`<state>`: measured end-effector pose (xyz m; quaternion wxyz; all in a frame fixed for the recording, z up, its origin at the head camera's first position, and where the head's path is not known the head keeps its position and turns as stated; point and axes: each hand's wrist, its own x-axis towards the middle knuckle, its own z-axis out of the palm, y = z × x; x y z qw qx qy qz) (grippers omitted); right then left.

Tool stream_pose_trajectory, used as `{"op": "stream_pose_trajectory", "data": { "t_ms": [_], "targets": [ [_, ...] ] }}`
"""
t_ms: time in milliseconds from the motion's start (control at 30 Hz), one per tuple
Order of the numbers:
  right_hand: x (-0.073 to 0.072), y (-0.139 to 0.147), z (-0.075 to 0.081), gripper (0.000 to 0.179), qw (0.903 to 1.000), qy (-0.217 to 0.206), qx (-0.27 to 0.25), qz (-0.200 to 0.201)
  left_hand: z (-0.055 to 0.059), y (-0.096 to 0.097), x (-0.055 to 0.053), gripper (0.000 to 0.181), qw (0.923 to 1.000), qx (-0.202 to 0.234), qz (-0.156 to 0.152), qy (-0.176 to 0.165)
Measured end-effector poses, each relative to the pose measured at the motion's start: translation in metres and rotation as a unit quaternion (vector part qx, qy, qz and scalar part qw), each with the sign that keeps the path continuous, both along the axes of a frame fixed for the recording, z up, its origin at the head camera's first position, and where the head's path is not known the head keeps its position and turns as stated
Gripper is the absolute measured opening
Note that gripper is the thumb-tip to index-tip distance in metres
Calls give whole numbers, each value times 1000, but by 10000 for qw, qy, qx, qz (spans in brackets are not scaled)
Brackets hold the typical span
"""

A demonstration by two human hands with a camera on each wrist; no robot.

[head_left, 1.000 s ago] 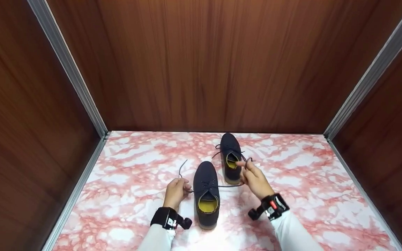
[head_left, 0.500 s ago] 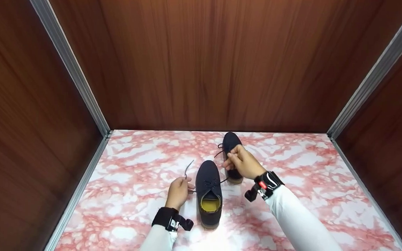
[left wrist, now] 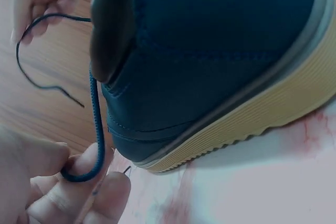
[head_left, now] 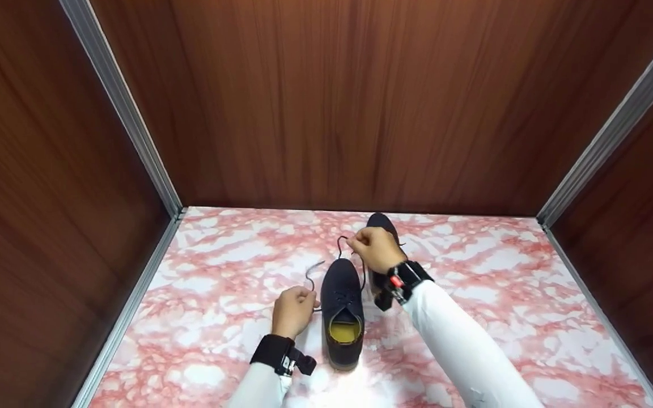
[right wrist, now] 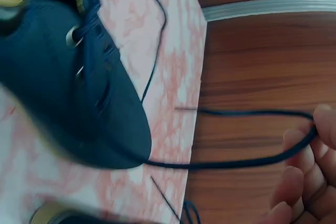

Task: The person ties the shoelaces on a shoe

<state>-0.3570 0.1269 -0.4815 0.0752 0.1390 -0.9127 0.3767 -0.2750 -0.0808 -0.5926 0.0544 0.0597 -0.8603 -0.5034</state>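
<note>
A dark blue shoe (head_left: 340, 283) with a yellow lining stands upright, toe away from me, between my hands. Left of it, my left hand (head_left: 293, 309) pinches one end of its dark lace (left wrist: 97, 124), which bends over the fingers in the left wrist view. My right hand (head_left: 377, 248) is raised beyond the shoe's toe, pinching the other lace end (right wrist: 247, 162) between thumb and fingers. That lace runs taut from the eyelets to the fingertips, its loose tip hanging back. The second shoe (head_left: 382, 221) lies farther back, largely hidden under my right hand and wrist.
The shoes stand on a red and white marbled surface (head_left: 236, 260). A brown wood-grain panel (head_left: 326, 113) rises behind it, with more panels at both sides. Grey metal strips (head_left: 134, 124) run along the corners.
My right hand has moved left and forward with its lace end, from right of the shoe to past its toe. My left hand has stayed nearly in place, holding its lace.
</note>
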Motion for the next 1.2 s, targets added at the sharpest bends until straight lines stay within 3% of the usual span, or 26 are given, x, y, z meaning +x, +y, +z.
{"op": "stream_pose_trajectory", "data": {
  "t_ms": [133,300,367,600,733,933,1200],
  "targets": [
    [-4,-27,3,13,9998,85,156,-15,0,1,0,21,9998,-212,20,41],
    [-3,-44,0,15,9946,42,154,1022,-1,3,-1,18,9989,-402,93,233],
    [-2,-41,-3,16,9920,58,148,1252,-2,3,-1,17,9984,-454,130,316],
    [5,-13,-19,8,9943,126,291,1020,-4,-1,0,16,9979,-516,129,376],
    [11,-2,-25,8,9909,-21,381,1291,-5,-3,0,16,9978,-548,82,360],
    [23,-1,-31,9,9758,-110,822,2021,-6,-6,-2,16,9994,-330,131,-10],
    [37,-10,-39,16,9440,-534,1780,2726,-2,-7,-5,13,9991,-6,225,-347]
  ]
}}
